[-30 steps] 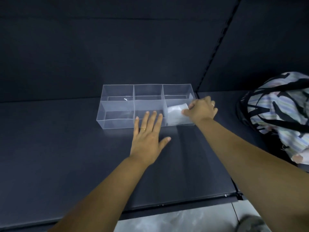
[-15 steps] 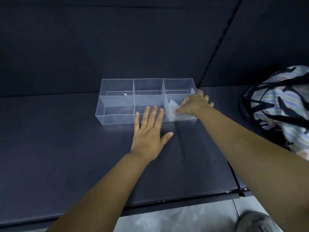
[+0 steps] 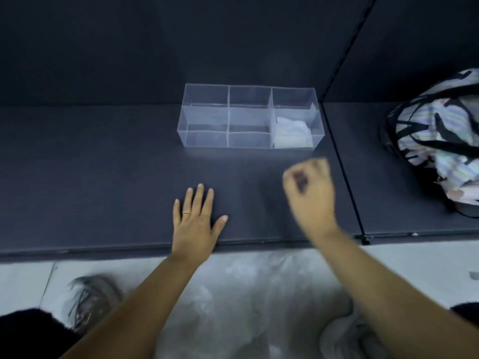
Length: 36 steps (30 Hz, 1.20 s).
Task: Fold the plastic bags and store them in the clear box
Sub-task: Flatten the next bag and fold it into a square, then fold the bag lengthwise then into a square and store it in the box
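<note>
A clear box [image 3: 207,117] with several compartments stands on a dark shelf [image 3: 90,177]. A folded white plastic bag [image 3: 291,133] lies in its front right compartment. My left hand [image 3: 195,224] rests flat on the shelf in front of the box, fingers straight, a ring on one finger. My right hand [image 3: 309,193] hovers above the shelf, nearer than the box and apart from it, blurred, its fingers loosely curled around nothing. More crumpled clear plastic [image 3: 246,301] lies on the floor below the shelf edge.
A striped fabric bag with black straps [image 3: 440,141] sits on the neighbouring shelf section at the right. A vertical slotted rail [image 3: 344,45] divides the dark back panels. A shoe [image 3: 90,299] shows on the tiled floor at lower left.
My right hand let go of the folded bag in the front right compartment and drew back toward me. The left hand slid nearer the shelf edge, and the camera tilted down.
</note>
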Tool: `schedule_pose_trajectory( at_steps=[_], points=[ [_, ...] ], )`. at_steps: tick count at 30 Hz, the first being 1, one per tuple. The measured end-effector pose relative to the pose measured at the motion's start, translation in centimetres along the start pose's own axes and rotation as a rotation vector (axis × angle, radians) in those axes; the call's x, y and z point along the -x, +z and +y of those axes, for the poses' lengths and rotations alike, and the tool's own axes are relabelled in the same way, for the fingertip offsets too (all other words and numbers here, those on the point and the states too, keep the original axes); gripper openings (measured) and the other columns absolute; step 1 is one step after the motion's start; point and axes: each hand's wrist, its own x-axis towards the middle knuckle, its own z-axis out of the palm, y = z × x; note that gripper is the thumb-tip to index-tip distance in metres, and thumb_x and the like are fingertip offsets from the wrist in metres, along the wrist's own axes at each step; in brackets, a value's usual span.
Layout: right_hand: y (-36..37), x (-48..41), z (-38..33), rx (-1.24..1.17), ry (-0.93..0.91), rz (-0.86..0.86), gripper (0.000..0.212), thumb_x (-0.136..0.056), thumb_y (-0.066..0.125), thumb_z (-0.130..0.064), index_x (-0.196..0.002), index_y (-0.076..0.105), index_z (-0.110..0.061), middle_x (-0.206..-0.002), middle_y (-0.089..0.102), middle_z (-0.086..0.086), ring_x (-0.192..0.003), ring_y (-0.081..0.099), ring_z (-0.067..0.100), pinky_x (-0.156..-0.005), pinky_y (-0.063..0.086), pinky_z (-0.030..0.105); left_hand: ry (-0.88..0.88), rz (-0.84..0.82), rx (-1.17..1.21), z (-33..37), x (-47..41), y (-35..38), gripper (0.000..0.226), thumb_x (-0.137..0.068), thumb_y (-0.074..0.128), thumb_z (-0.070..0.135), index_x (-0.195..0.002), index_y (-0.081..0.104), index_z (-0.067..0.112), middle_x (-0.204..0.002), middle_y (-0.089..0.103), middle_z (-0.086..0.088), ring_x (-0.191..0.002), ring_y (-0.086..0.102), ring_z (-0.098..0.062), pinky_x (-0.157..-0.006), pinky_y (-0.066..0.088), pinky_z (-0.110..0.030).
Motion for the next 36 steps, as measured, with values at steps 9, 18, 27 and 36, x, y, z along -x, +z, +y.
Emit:
schedule_pose_trajectory(
  at_steps=[9, 18, 27, 36],
  points=[
    [2.9, 21.3, 1.4, 0.467, -0.039, -0.956, 0.071, -0.079, 0.058, -0.061, -0.14, 0.039, -0.03, -0.135, 0.048, -0.004, -0.125, 0.042, 0.018, -0.105, 0.021, 0.033, -0.059, -0.147, -0.002, -3.2, 4.8, 0.6, 0.075, -0.088, 0.004, 0.066, -0.15, -0.016, 0.029, -0.158, -0.022, 0.007, -0.144, -0.025, -0.016, -0.114, -0.019, -0.044],
    [0.0, 14.9, -2.4, -0.074, 0.218, -0.848, 0.014, -0.087, 0.065, -0.007, -0.076, 0.067, -0.015, -0.082, 0.062, -0.002, -0.076, 0.056, 0.01, -0.075, 0.042, 0.018, -0.071, -0.293, 0.078, -3.4, 4.1, -0.4, 0.074, -0.093, 0.018, 0.066, -0.15, -0.015, 0.032, -0.157, -0.026, 0.009, -0.142, -0.028, -0.014, -0.111, -0.021, -0.043],
    [-6.2, 4.0, -6.1, -0.513, 0.716, -0.38, 0.019, -0.097, 0.054, -0.029, -0.084, 0.058, -0.015, -0.08, 0.061, 0.008, -0.066, 0.057, 0.021, -0.059, 0.049, 0.026, -0.349, -0.545, 1.182, -2.5, 4.4, -8.7, 0.1, -0.059, 0.019, 0.095, -0.133, 0.052, 0.036, -0.148, 0.041, 0.011, -0.139, 0.032, -0.014, -0.117, 0.017, -0.049],
    [-7.4, 2.8, -6.0, -1.199, 1.129, -0.33, 0.021, -0.099, 0.049, -0.019, -0.096, 0.065, -0.006, -0.075, 0.072, 0.008, -0.063, 0.071, 0.019, -0.052, 0.058, 0.032, -0.373, -0.448, 1.382, 6.1, 6.5, -9.5, 0.133, -0.04, 0.053, 0.09, -0.152, 0.003, 0.037, -0.16, 0.008, 0.011, -0.146, 0.017, -0.017, -0.117, 0.019, -0.044]
  ],
)
